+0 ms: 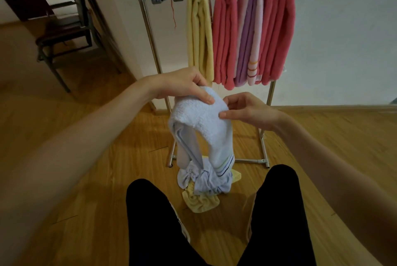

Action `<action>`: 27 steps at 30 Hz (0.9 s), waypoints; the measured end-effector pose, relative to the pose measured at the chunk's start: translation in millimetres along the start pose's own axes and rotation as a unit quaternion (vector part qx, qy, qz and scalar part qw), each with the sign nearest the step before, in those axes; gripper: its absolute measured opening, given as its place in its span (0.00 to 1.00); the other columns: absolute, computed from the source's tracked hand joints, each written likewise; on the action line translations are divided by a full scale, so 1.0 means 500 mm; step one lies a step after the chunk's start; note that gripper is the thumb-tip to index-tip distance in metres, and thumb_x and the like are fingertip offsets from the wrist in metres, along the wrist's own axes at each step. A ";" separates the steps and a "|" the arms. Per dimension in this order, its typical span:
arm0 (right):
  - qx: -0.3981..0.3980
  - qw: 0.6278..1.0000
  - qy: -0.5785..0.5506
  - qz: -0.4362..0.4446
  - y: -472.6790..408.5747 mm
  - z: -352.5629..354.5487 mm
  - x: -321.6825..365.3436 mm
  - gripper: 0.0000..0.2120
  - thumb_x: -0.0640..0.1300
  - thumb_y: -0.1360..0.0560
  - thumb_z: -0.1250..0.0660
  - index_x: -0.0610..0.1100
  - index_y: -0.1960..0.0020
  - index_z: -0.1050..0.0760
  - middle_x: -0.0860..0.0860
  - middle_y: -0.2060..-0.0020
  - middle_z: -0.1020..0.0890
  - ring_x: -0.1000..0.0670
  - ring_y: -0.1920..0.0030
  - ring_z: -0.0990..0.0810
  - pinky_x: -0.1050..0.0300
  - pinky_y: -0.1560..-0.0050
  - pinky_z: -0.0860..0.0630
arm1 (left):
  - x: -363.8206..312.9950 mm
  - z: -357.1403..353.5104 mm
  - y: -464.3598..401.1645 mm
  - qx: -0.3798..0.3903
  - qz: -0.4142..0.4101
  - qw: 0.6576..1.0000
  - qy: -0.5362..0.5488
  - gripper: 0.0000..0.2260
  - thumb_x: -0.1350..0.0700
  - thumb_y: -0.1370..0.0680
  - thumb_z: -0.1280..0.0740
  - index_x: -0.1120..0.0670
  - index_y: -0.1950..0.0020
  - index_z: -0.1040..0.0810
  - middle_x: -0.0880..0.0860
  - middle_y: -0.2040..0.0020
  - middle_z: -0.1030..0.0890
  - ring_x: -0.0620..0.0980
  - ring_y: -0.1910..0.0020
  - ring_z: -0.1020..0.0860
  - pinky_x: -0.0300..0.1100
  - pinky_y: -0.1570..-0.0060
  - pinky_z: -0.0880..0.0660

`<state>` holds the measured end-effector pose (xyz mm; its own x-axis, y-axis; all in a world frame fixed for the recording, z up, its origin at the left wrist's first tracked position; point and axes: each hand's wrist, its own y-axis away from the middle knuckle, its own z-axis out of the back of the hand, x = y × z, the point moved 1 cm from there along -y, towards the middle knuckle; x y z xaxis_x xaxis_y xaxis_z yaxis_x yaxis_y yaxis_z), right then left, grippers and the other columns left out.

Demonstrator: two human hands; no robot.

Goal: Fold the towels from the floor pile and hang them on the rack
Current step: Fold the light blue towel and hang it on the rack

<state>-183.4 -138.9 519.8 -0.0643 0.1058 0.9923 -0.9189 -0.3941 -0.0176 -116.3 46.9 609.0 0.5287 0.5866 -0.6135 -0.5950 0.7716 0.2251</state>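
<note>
While both hands pinch its top, the blue towel (202, 128) hangs off the grip, its striped bottom end bunched on the floor (86, 169) straight below. The left hand (182, 85) has its thumb pressed on the top fold, fingers curled behind; the right hand (247, 111) nips the same fold just beside it, thumb in front. Under the grip, beneath the blue heap, sits a crumpled yellow towel (200, 202). Past the grip, the rack (150, 35) already carries four folded towels side by side: a yellow one (199, 29), a pink one (224, 33), a purple one (249, 35) and another pink (277, 27). Black-clad knees (277, 212) are below the grip, nearer the camera.
</note>
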 end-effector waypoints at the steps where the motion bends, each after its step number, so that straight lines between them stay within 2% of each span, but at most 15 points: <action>1: 0.003 1.000 0.008 0.000 0.001 0.007 0.007 0.17 0.42 0.29 0.28 0.30 0.48 0.25 0.39 0.52 0.20 0.42 0.50 0.21 0.41 0.42 0.28 | 0.006 0.002 0.001 -0.006 0.001 1.000 -0.003 0.12 0.50 0.28 0.28 0.61 0.59 0.17 0.45 0.69 0.21 0.40 0.69 0.23 0.29 0.71 0.30; 3: 0.008 1.000 0.028 0.004 0.001 0.027 0.022 0.14 0.41 0.27 0.31 0.31 0.48 0.25 0.41 0.53 0.20 0.43 0.50 0.21 0.44 0.45 0.26 | 0.024 0.006 0.005 -0.036 0.012 0.999 -0.002 0.17 0.46 0.29 0.28 0.61 0.58 0.17 0.49 0.69 0.21 0.41 0.69 0.24 0.30 0.71 0.31; 5: 0.008 0.998 0.054 0.010 0.002 0.049 0.037 0.08 0.41 0.27 0.33 0.37 0.52 0.24 0.46 0.56 0.20 0.48 0.54 0.20 0.52 0.50 0.23 | 0.052 0.013 0.010 -0.084 0.029 0.996 0.008 0.19 0.44 0.30 0.28 0.61 0.59 0.16 0.53 0.67 0.21 0.43 0.69 0.25 0.32 0.70 0.32; 7: -0.012 0.997 0.071 0.004 0.000 0.073 0.044 0.05 0.43 0.26 0.32 0.41 0.54 0.25 0.49 0.59 0.20 0.51 0.57 0.21 0.56 0.54 0.24 | 0.071 0.022 0.017 -0.114 0.035 0.993 0.014 0.16 0.45 0.29 0.28 0.59 0.57 0.16 0.56 0.63 0.20 0.44 0.66 0.24 0.35 0.66 0.31; 8: -0.029 0.996 0.083 0.001 -0.003 0.086 0.046 0.05 0.43 0.26 0.31 0.42 0.54 0.26 0.49 0.59 0.21 0.51 0.57 0.22 0.56 0.54 0.24 | 0.075 0.027 0.021 -0.123 0.028 0.992 0.024 0.14 0.47 0.27 0.29 0.57 0.53 0.16 0.54 0.60 0.19 0.42 0.65 0.23 0.35 0.64 0.31; 9: -0.045 0.994 0.098 0.001 -0.008 0.098 0.047 0.05 0.42 0.25 0.31 0.42 0.54 0.26 0.48 0.60 0.21 0.51 0.58 0.22 0.55 0.54 0.25 | 0.073 0.031 0.029 -0.124 0.013 0.991 0.038 0.11 0.50 0.25 0.30 0.54 0.47 0.18 0.48 0.59 0.19 0.39 0.66 0.23 0.33 0.63 0.30; 11: -0.059 0.990 0.125 0.007 -0.023 0.113 0.053 0.05 0.39 0.26 0.32 0.41 0.52 0.27 0.46 0.59 0.22 0.50 0.58 0.22 0.56 0.55 0.25 | 0.070 0.045 0.040 -0.097 -0.028 0.993 0.069 0.15 0.57 0.22 0.34 0.50 0.35 0.27 0.43 0.58 0.20 0.40 0.71 0.24 0.32 0.66 0.28; 13: -0.059 0.989 0.136 0.020 -0.041 0.119 0.067 0.08 0.36 0.26 0.32 0.40 0.50 0.30 0.45 0.61 0.24 0.51 0.60 0.24 0.60 0.58 0.25 | 0.070 0.060 0.046 -0.063 -0.047 0.995 0.059 0.15 0.58 0.20 0.37 0.46 0.34 0.30 0.53 0.53 0.20 0.52 0.65 0.23 0.41 0.62 0.25; 14: -0.057 0.988 0.138 0.030 -0.050 0.119 0.077 0.09 0.34 0.26 0.32 0.40 0.50 0.31 0.46 0.62 0.25 0.53 0.61 0.25 0.63 0.60 0.26 | 0.073 0.070 0.047 -0.057 -0.048 0.996 0.040 0.13 0.58 0.20 0.38 0.45 0.37 0.28 0.55 0.49 0.21 0.54 0.59 0.22 0.43 0.58 0.24; 15: -0.054 0.987 0.145 0.041 -0.059 0.120 0.087 0.10 0.32 0.26 0.32 0.39 0.50 0.32 0.49 0.64 0.26 0.54 0.63 0.26 0.64 0.61 0.27 | 0.077 0.082 0.046 -0.054 -0.045 0.997 0.016 0.11 0.59 0.19 0.39 0.46 0.42 0.25 0.53 0.47 0.22 0.48 0.54 0.22 0.37 0.54 0.25; 17: -0.046 0.980 0.184 0.056 -0.082 0.122 0.109 0.09 0.29 0.27 0.33 0.38 0.52 0.30 0.54 0.64 0.25 0.58 0.63 0.26 0.67 0.60 0.27 | 0.081 0.110 0.042 -0.047 -0.033 0.997 -0.046 0.11 0.62 0.20 0.40 0.50 0.50 0.21 0.45 0.51 0.23 0.31 0.54 0.26 0.26 0.53 0.31; 19: -0.018 0.962 0.267 0.056 -0.106 0.117 0.138 0.07 0.31 0.26 0.34 0.40 0.52 0.24 0.60 0.59 0.20 0.60 0.57 0.22 0.66 0.56 0.26 | 0.090 0.140 0.034 -0.038 -0.011 0.994 -0.101 0.13 0.62 0.20 0.41 0.50 0.52 0.18 0.41 0.52 0.22 0.30 0.52 0.26 0.24 0.51 0.33; 21: 0.023 0.932 0.360 0.049 -0.135 0.103 0.172 0.12 0.34 0.24 0.35 0.48 0.48 0.19 0.60 0.51 0.18 0.59 0.50 0.20 0.64 0.50 0.24 | 0.105 0.174 0.025 -0.042 0.004 0.986 -0.159 0.13 0.60 0.20 0.40 0.47 0.49 0.18 0.42 0.48 0.20 0.38 0.47 0.24 0.34 0.43 0.30; 24: 0.059 0.891 0.449 0.025 -0.197 0.089 0.211 0.17 0.34 0.24 0.37 0.50 0.42 0.20 0.54 0.51 0.18 0.60 0.56 0.19 0.67 0.55 0.23 | 0.122 0.225 0.013 -0.072 0.021 0.972 -0.224 0.13 0.58 0.21 0.38 0.46 0.41 0.21 0.46 0.42 0.21 0.45 0.43 0.24 0.47 0.39 0.27; 27: 0.016 0.856 0.516 0.033 -0.271 0.084 0.239 0.18 0.35 0.24 0.36 0.49 0.38 0.23 0.47 0.46 0.20 0.51 0.53 0.21 0.59 0.51 0.23 | 0.133 0.275 -0.010 -0.125 0.035 0.951 -0.280 0.17 0.58 0.23 0.36 0.49 0.34 0.27 0.52 0.41 0.23 0.49 0.45 0.23 0.47 0.44 0.25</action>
<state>-50.3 -111.2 645.8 -0.4403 0.8260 0.3519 -0.8901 -0.4531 -0.0499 5.0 115.9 671.0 0.6801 0.7276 -0.0892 -0.7291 0.6841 0.0218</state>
